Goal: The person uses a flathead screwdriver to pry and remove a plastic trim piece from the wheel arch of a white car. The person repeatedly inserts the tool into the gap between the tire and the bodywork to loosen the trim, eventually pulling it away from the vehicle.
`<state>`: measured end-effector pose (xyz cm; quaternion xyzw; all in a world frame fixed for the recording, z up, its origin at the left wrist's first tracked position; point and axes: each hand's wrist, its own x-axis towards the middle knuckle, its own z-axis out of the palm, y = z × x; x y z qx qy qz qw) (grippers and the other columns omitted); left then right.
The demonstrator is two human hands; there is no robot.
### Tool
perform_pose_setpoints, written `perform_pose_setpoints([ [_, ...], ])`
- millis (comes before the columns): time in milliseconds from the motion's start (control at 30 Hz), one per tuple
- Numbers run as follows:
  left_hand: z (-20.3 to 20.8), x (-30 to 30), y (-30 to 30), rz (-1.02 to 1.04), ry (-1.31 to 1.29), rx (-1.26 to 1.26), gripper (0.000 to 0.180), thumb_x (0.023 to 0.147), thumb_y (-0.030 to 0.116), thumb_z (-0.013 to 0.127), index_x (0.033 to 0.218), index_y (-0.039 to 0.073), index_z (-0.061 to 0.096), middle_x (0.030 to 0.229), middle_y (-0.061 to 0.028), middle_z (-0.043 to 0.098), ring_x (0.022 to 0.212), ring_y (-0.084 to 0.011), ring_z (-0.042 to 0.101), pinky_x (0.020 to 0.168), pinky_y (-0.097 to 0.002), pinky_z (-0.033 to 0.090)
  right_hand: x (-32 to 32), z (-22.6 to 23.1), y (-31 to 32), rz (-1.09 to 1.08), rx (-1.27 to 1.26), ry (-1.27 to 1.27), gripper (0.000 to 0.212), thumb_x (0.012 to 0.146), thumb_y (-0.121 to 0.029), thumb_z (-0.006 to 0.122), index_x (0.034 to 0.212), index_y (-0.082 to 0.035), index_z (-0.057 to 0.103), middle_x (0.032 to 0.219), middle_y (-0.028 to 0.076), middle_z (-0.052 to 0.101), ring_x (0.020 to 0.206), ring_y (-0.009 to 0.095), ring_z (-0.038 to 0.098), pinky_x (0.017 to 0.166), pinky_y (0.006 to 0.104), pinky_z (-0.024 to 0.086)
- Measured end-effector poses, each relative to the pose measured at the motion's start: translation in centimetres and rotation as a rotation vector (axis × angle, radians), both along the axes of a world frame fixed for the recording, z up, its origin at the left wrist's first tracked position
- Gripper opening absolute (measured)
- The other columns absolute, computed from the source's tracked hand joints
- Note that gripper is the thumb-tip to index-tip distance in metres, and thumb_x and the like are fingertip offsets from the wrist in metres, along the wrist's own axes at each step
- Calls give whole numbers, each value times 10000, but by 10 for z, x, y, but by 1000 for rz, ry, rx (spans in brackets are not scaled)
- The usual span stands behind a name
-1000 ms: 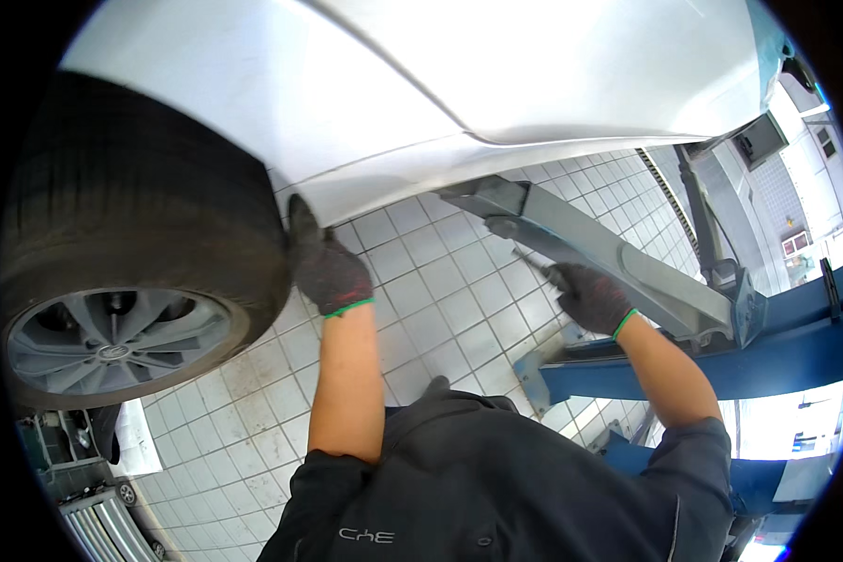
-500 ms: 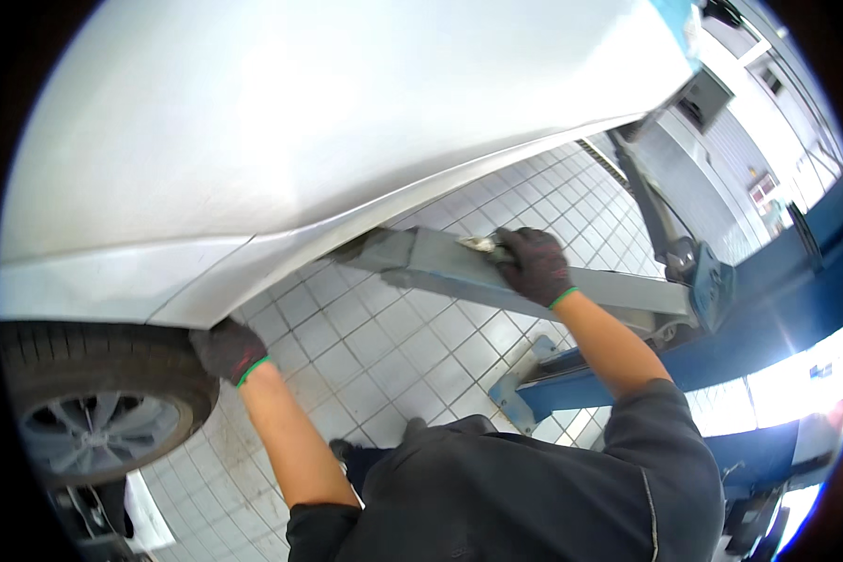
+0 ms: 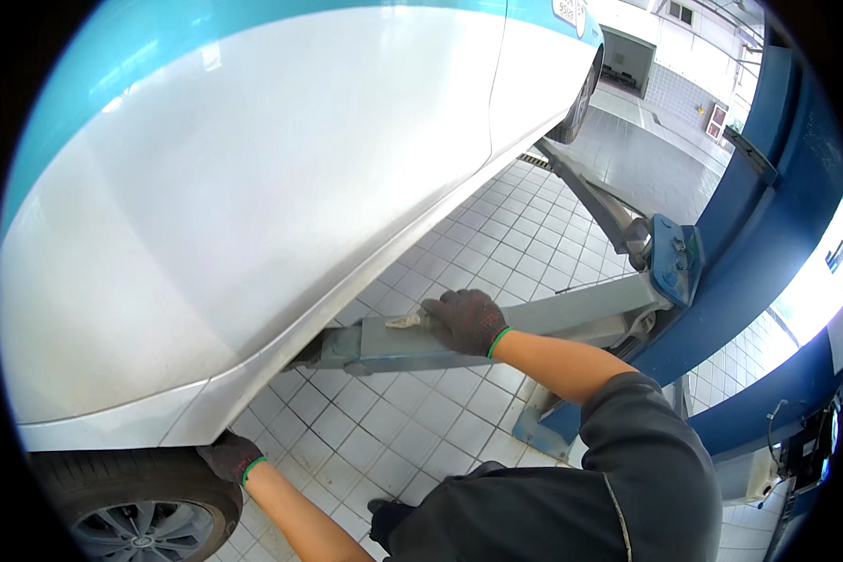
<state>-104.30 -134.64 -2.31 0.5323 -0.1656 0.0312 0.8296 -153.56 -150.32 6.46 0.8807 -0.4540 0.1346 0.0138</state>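
Note:
My right hand (image 3: 466,321), in a dark glove with a green cuff, rests on the grey lift arm (image 3: 553,317). Its fingers are curled around a small pale tool-like piece (image 3: 405,321) whose worn tip sticks out to the left; its exact kind is unclear. At the lower left, my left hand (image 3: 229,457), gloved alike, touches the lower body edge of the white and turquoise car (image 3: 281,187), just above the tyre (image 3: 150,476). The body edge hides its fingertips. The far end of the lift arm goes in under the car's sill.
A blue lift post (image 3: 759,206) curves up on the right, with a hinge plate (image 3: 674,260) at its foot. A second lift arm (image 3: 590,197) reaches toward the front wheel (image 3: 579,103). White floor tiles (image 3: 403,412) lie beneath.
My view has swung, showing more of the car's side and its front wheel. My right hand stays on the lift arm with the pale piece; my left hand stays by the tyre.

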Motion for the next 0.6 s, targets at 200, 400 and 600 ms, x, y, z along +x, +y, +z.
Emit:
perform_pose_setpoints([
  [200, 22, -18, 0, -131, 278, -180, 394, 1038, 231, 524, 1348, -12, 547, 1411, -152, 573, 1295, -260, 550, 1128, -386, 429, -4, 8, 5, -13, -1, -4, 386, 899, -342, 659, 1227, -145, 614, 996, 101, 684, 947, 290, 685, 802, 455, 551],
  [400, 59, -40, 0, -138, 439, -281, 401, 1049, 233, 512, 1372, -4, 530, 1410, -146, 569, 1300, -249, 541, 1138, -384, 411, -2, 3, 4, -5, -40, -15, 389, 895, -335, 660, 1232, -146, 615, 992, 109, 686, 920, 295, 694, 793, 461, 555],
  [600, 38, -36, 7, -324, 288, -369, 443, 1045, 237, 489, 1410, -14, 506, 1451, -175, 527, 1362, -269, 472, 1187, -418, 351, -2, -4, 2, 13, -45, -42, 404, 883, -337, 666, 1240, -153, 618, 992, 112, 686, 914, 303, 698, 791, 467, 558],
])
